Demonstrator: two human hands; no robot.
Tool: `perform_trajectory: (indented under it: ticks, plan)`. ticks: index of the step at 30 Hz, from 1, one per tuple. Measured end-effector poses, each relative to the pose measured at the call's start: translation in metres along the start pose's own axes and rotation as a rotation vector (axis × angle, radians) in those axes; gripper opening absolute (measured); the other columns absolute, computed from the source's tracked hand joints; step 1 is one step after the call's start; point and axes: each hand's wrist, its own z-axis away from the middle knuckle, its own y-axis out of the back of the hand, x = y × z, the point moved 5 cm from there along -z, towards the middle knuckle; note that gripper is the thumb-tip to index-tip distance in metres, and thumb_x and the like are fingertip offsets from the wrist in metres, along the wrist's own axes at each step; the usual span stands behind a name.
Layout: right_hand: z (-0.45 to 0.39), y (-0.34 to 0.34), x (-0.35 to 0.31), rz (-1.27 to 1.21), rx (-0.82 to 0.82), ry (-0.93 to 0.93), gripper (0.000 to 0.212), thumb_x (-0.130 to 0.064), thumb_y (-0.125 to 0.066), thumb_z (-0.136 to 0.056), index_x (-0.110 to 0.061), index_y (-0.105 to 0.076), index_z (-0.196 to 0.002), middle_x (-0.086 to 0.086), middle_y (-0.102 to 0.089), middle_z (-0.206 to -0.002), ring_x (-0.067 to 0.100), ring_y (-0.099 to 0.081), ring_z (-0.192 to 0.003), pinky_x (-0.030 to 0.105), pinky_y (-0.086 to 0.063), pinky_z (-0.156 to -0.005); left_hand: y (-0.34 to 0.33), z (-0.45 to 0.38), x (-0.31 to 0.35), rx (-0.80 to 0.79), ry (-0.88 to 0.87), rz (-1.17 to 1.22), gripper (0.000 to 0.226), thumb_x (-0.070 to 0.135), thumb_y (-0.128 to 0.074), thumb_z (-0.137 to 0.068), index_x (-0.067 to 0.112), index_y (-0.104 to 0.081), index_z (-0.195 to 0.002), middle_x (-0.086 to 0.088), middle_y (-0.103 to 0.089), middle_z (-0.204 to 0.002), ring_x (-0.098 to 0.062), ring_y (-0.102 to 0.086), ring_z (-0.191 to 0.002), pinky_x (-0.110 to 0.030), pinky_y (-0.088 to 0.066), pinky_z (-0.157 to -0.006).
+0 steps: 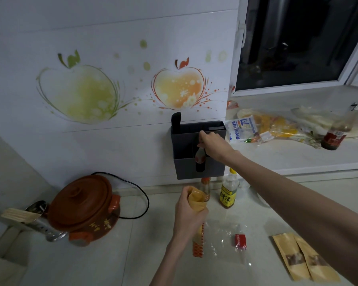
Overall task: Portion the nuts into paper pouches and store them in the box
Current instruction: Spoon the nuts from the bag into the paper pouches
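My left hand (187, 215) grips an open tan paper pouch (197, 200) upright over the counter, and an orange patterned strip (198, 245) hangs below the hand. My right hand (212, 144) reaches to the dark grey box (182, 162) on the wall. Its fingers curl at the box's front around the top of a small bottle-shaped object (200, 159) hanging there. Two more tan pouches (287, 256) (318, 263) lie flat at the lower right. No nuts show clearly.
A clear plastic bag (223, 234) and a red packet (240, 241) lie on the counter. Two bottles (228, 193) (205, 187) stand under the box. A clay pot (83, 207) and a metal utensil holder (39, 219) stand left. Food bags (267, 129) and a bottle (335, 135) crowd the windowsill.
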Motion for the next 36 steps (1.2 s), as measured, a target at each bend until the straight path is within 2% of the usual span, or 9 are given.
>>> perform_trajectory:
  ticks: [2,6,11,16,21,27,29,32,36]
  plan:
    - [0.000,-0.003,0.002,0.036,-0.002,-0.005,0.018,-0.021,-0.061,-0.090,-0.007,-0.052,-0.096,0.013,-0.065,-0.089,0.033,-0.063,-0.079,0.041,-0.050,-0.061,0.000,-0.001,0.000,0.005,0.003,-0.004,0.046,0.007,-0.067,-0.061,0.038,-0.054,-0.091,0.006,-0.062,-0.083,-0.004,-0.060,-0.072,-0.014,-0.048,-0.057]
    - [0.000,-0.011,0.006,0.036,-0.048,-0.015,0.017,-0.018,-0.062,-0.090,-0.002,-0.064,-0.096,0.018,-0.067,-0.095,0.036,-0.065,-0.086,0.043,-0.054,-0.071,-0.002,-0.003,0.001,0.009,0.006,-0.010,0.046,0.007,-0.067,-0.061,0.039,-0.054,-0.090,0.009,-0.062,-0.080,-0.001,-0.060,-0.070,-0.012,-0.047,-0.057]
    - [0.001,-0.015,0.011,0.052,-0.073,-0.009,0.021,-0.014,-0.054,-0.093,-0.002,-0.070,-0.099,0.018,-0.068,-0.101,0.035,-0.064,-0.093,0.043,-0.053,-0.079,-0.004,-0.004,0.000,0.001,0.023,-0.011,0.045,0.010,-0.067,-0.060,0.040,-0.054,-0.091,0.008,-0.062,-0.083,-0.006,-0.060,-0.072,-0.013,-0.047,-0.057]
    - [0.005,-0.017,0.008,0.158,-0.059,0.070,0.023,-0.009,-0.051,-0.091,-0.005,-0.071,-0.103,0.012,-0.062,-0.107,0.032,-0.061,-0.096,0.035,-0.046,-0.072,-0.008,-0.005,0.001,-0.012,0.014,-0.015,0.045,0.009,-0.067,-0.062,0.041,-0.053,-0.090,0.006,-0.063,-0.085,-0.007,-0.061,-0.073,-0.013,-0.047,-0.056]
    - [0.007,-0.018,0.009,0.201,-0.043,0.071,0.022,-0.011,-0.052,-0.091,-0.008,-0.070,-0.103,0.011,-0.062,-0.106,0.033,-0.063,-0.093,0.035,-0.043,-0.067,-0.011,-0.006,0.001,-0.025,0.018,-0.017,0.046,0.008,-0.068,-0.063,0.041,-0.054,-0.092,0.007,-0.064,-0.089,-0.012,-0.063,-0.078,-0.016,-0.051,-0.059]
    - [0.013,-0.019,0.005,0.124,0.005,0.050,0.029,-0.027,-0.044,-0.099,-0.012,-0.054,-0.121,0.013,-0.064,-0.108,0.033,-0.064,-0.092,0.040,-0.049,-0.070,-0.009,-0.006,0.000,-0.017,0.019,-0.033,0.046,0.007,-0.069,-0.066,0.040,-0.053,-0.093,0.006,-0.063,-0.088,-0.012,-0.062,-0.077,-0.013,-0.048,-0.057]
    - [0.018,-0.015,0.002,0.096,0.051,0.054,0.027,-0.023,-0.043,-0.098,-0.014,-0.051,-0.121,0.011,-0.065,-0.108,0.032,-0.064,-0.089,0.039,-0.049,-0.068,-0.008,-0.006,-0.001,-0.010,0.015,-0.032,0.046,0.007,-0.070,-0.066,0.039,-0.053,-0.093,0.005,-0.062,-0.088,-0.012,-0.061,-0.077,-0.014,-0.048,-0.057]
    - [0.032,-0.009,-0.005,-0.007,0.087,0.039,0.036,-0.009,-0.048,-0.088,-0.014,-0.054,-0.123,0.010,-0.066,-0.109,0.029,-0.064,-0.089,0.035,-0.050,-0.069,-0.007,-0.005,-0.004,-0.001,0.017,-0.032,0.048,0.006,-0.071,-0.068,0.041,-0.052,-0.094,0.006,-0.061,-0.089,-0.012,-0.061,-0.077,-0.014,-0.048,-0.057]
    - [0.058,-0.004,-0.013,-0.271,-0.010,-0.012,0.029,-0.007,-0.047,-0.088,-0.013,-0.066,-0.111,0.006,-0.071,-0.101,0.017,-0.066,-0.085,0.032,-0.057,-0.073,-0.008,-0.004,-0.008,-0.005,0.009,-0.034,0.050,0.007,-0.072,-0.068,0.044,-0.050,-0.094,0.007,-0.061,-0.090,-0.011,-0.061,-0.079,-0.013,-0.048,-0.059]
